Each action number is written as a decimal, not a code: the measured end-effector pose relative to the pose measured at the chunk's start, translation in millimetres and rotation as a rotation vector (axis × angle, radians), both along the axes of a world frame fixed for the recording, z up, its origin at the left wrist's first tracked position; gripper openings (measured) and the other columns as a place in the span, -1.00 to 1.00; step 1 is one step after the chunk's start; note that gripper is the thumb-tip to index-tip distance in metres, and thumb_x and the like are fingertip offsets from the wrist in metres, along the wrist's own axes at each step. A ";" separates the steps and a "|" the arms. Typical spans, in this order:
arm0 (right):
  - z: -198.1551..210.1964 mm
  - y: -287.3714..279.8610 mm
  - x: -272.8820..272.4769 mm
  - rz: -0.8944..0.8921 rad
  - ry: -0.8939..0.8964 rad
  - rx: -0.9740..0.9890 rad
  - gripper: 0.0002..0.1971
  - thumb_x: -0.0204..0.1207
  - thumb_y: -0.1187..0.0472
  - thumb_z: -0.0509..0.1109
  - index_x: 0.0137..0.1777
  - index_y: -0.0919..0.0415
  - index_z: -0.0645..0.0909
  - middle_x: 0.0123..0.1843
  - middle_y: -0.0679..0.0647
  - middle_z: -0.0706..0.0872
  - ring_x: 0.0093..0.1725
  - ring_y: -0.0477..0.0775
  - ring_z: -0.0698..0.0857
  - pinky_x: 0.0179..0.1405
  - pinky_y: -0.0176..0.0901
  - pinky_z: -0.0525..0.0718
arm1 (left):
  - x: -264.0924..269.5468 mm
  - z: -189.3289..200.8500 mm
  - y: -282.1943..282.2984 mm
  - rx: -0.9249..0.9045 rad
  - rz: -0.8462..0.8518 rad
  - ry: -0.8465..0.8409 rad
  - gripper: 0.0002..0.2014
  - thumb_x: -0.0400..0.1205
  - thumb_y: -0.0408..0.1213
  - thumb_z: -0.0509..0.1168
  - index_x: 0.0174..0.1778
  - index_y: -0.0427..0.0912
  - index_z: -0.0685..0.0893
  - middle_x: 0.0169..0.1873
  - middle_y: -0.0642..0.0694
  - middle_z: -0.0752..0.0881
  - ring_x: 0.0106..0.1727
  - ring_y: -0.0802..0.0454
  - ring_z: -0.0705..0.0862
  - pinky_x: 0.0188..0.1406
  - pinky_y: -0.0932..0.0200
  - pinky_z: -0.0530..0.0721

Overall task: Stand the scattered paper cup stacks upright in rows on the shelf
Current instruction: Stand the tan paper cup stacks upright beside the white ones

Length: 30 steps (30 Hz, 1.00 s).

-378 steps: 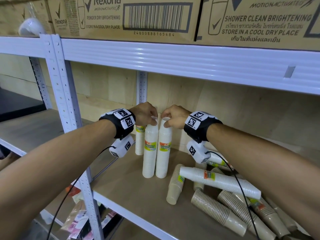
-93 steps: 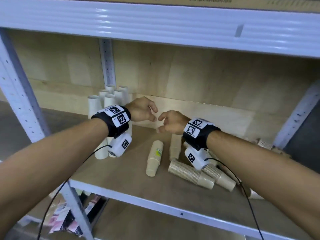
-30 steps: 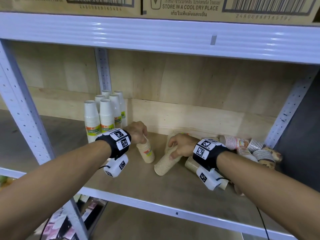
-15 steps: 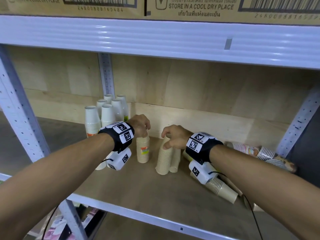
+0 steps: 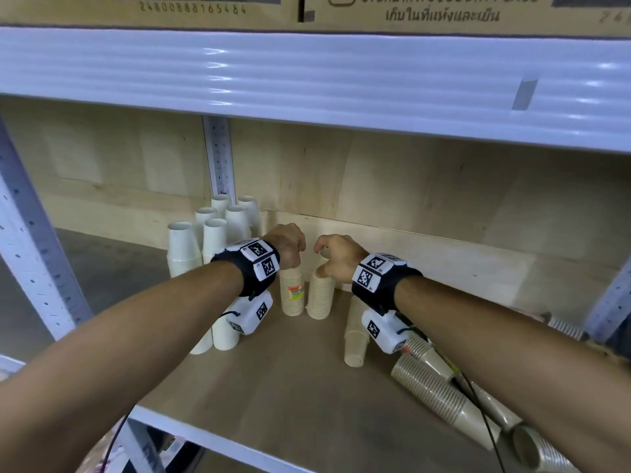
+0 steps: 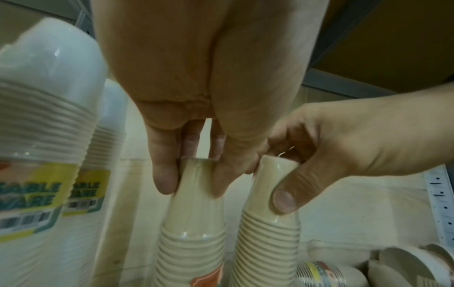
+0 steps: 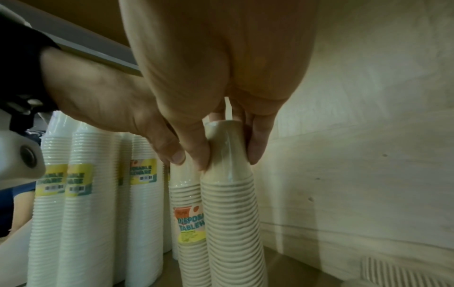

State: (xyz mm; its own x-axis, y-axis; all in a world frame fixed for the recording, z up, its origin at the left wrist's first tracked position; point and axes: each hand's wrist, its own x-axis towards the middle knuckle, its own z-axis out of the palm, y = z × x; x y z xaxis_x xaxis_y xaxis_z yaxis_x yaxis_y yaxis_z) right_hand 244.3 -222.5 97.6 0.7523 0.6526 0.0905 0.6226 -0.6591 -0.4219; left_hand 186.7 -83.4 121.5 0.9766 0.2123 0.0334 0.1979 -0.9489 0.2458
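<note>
Two beige paper cup stacks stand upright side by side near the back of the shelf (image 5: 290, 397). My left hand (image 5: 290, 249) pinches the top of the labelled beige stack (image 5: 292, 295) (image 6: 194, 233) (image 7: 188, 213). My right hand (image 5: 336, 254) pinches the top of the plain beige stack (image 5: 321, 297) (image 6: 270, 236) (image 7: 233, 223). To their left, several white cup stacks (image 5: 211, 240) (image 7: 81, 203) stand upright in rows. Another beige stack (image 5: 356, 332) lies on the board under my right wrist.
More cup stacks (image 5: 437, 394) lie scattered on the shelf's right side under my right forearm. A white upper shelf beam (image 5: 307, 80) runs overhead with cardboard boxes (image 5: 205, 8) on it. A plywood back wall (image 5: 409, 186) closes the shelf; a grey upright (image 5: 30, 240) stands at left.
Both beige stacks have gone from tilted to upright and now stand close together. My hands have come nearer each other, still on the stack tops.
</note>
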 end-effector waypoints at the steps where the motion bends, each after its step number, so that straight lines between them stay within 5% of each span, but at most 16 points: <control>1: -1.8 3.2 3.1 0.001 0.005 0.002 -0.47 0.35 0.24 0.61 0.33 0.16 0.58 0.36 0.16 0.66 0.33 0.11 0.67 0.22 -0.07 0.68 | 3.2 -2.2 1.8 -0.012 0.010 0.002 -0.60 0.59 -0.47 0.36 0.37 -0.18 0.66 0.34 -0.11 0.57 0.32 -0.07 0.60 0.05 0.24 0.58; 15: -22.2 23.2 27.5 0.002 0.034 -0.041 -0.46 0.37 0.28 0.61 0.36 0.21 0.57 0.36 0.18 0.66 0.34 0.14 0.66 0.24 -0.04 0.68 | 30.9 -36.2 17.7 0.010 0.023 0.003 -0.64 0.60 -0.45 0.33 0.32 -0.17 0.66 0.34 -0.09 0.54 0.35 -0.07 0.54 0.01 0.27 0.50; 22: -17.6 25.9 27.7 -0.037 -0.002 -0.025 -0.47 0.52 0.07 0.49 0.46 0.19 0.52 0.40 0.16 0.61 0.32 0.18 0.62 0.22 -0.10 0.62 | 40.2 -42.3 24.3 -0.096 0.112 -0.023 -0.57 0.58 -0.17 0.42 0.37 -0.13 0.59 0.32 -0.09 0.54 0.29 -0.09 0.58 0.19 0.09 0.64; 30: -12.9 28.9 28.1 -0.109 -0.015 -0.089 -0.58 0.44 -0.05 0.51 0.17 0.22 0.67 0.10 0.15 0.70 0.01 0.16 0.68 -0.10 -0.10 0.67 | 46.4 -47.4 24.9 -0.042 0.109 -0.040 -0.70 0.58 -0.24 0.42 0.22 -0.21 0.67 0.18 -0.13 0.64 0.16 -0.09 0.64 0.14 0.05 0.70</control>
State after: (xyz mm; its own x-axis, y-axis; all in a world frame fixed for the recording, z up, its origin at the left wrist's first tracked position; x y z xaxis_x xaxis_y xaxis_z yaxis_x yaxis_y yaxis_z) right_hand 272.3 -193.6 84.8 0.8181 0.5731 0.0474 0.5510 -0.7576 -0.3498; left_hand 233.1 -58.5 74.1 0.9459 0.3188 0.0607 0.2882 -0.9111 0.2947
